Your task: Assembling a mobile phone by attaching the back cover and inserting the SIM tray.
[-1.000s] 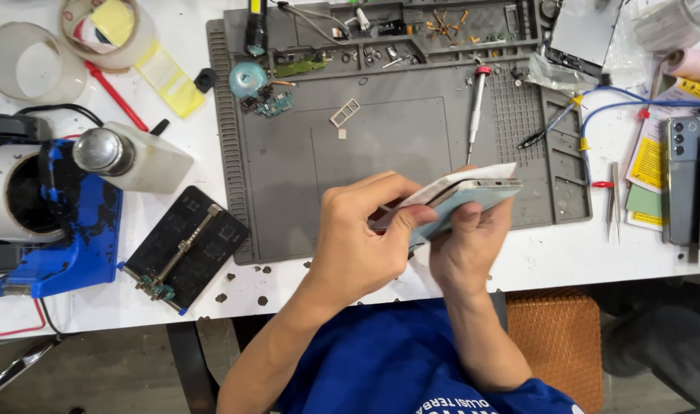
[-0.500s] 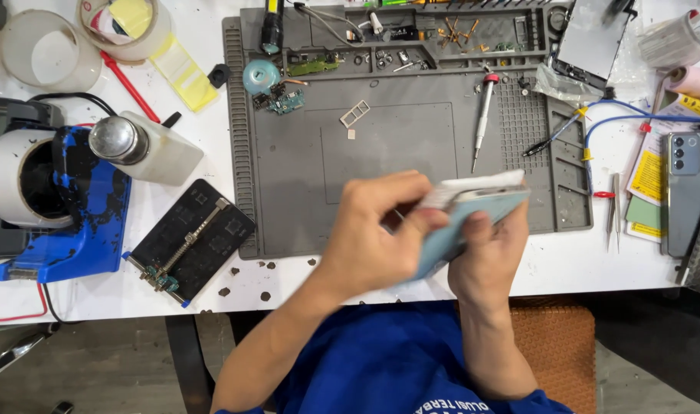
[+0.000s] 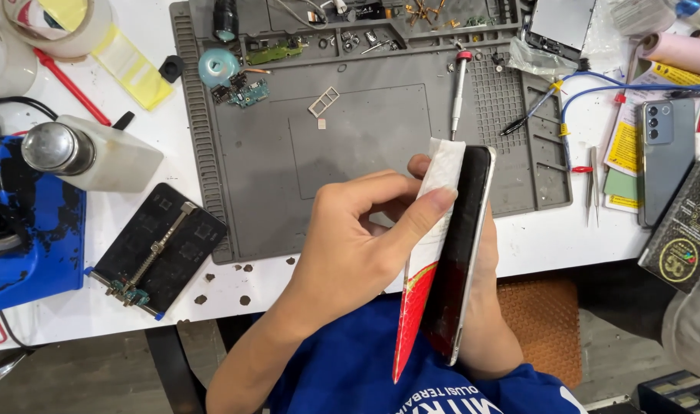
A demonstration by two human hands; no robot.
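My right hand grips a black phone with a silver edge from behind. It holds the phone edge-on over the table's front edge. My left hand presses a white cloth against the phone's face with thumb and forefinger. A thin white-and-red sheet lies along the same face below the cloth. Both hands hover over the front of the grey work mat.
On the mat lie a red-capped screwdriver, a SIM tray and small circuit parts. To the left stand a metal-capped bottle, a black board holder and a blue fixture. A grey phone and tweezers are on the right.
Both hands have lifted the phone closer to the camera and turned it from nearly flat to edge-on. The left hand stays on the cloth.
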